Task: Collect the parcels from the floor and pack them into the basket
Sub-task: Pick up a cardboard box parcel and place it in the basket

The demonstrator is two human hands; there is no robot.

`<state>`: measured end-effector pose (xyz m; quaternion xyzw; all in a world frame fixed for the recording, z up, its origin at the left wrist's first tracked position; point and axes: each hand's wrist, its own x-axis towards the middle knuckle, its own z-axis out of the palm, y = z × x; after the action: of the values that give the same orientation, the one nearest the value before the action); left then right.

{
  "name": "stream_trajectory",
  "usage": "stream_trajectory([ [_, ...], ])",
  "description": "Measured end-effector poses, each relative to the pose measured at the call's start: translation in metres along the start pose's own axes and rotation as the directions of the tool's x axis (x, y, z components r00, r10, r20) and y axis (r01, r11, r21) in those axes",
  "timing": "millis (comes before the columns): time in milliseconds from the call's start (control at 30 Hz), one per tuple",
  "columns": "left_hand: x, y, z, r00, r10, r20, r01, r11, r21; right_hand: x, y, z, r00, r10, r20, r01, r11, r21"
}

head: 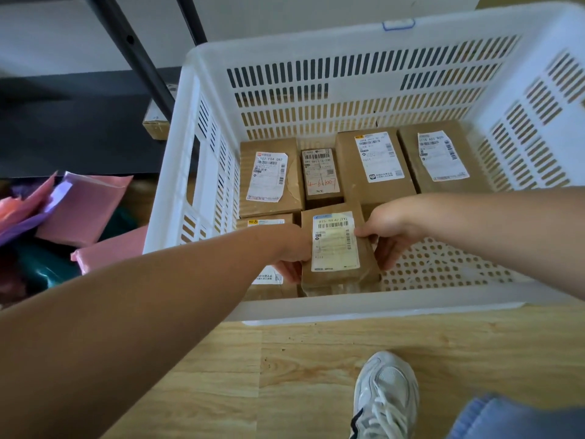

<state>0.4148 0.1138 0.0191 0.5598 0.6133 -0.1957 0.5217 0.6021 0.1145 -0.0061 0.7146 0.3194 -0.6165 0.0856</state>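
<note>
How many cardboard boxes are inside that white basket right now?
6. Far row: left box, small box, tall box, right box. Near-left box under the forearm; held box between left hand and right hand. More may hide underneath.

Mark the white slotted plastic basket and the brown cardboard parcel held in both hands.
white slotted plastic basket [300,44]: head view, far rim.
brown cardboard parcel [335,242]: head view, its top label.

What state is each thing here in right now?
Basket: partly filled.
Held box: label up, inside the basket.
Left hand: grips the box.
Right hand: grips the box.
Back boxes: lying flat, labels up.
Pink bags: outside, not yet packed.
</note>
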Motion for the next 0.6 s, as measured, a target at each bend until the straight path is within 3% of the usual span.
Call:
stream_trajectory([
  [300,0.019,-0.014,-0.003,1.000,-0.017,0.015,0.016,0.999,0.048,0.018,0.003,0.020,0.997,-0.023,0.075,0.023,1.000,0.000],
  [433,0.022,-0.007,0.006,0.998,0.041,0.053,-0.052,0.971,0.234,0.029,0.007,0.029,0.997,-0.056,0.044,0.062,0.986,-0.158],
  [600,0.022,-0.007,0.000,0.988,0.147,0.049,-0.152,0.848,0.509,0.026,-0.002,0.026,0.998,-0.048,-0.032,0.038,0.963,-0.268],
])
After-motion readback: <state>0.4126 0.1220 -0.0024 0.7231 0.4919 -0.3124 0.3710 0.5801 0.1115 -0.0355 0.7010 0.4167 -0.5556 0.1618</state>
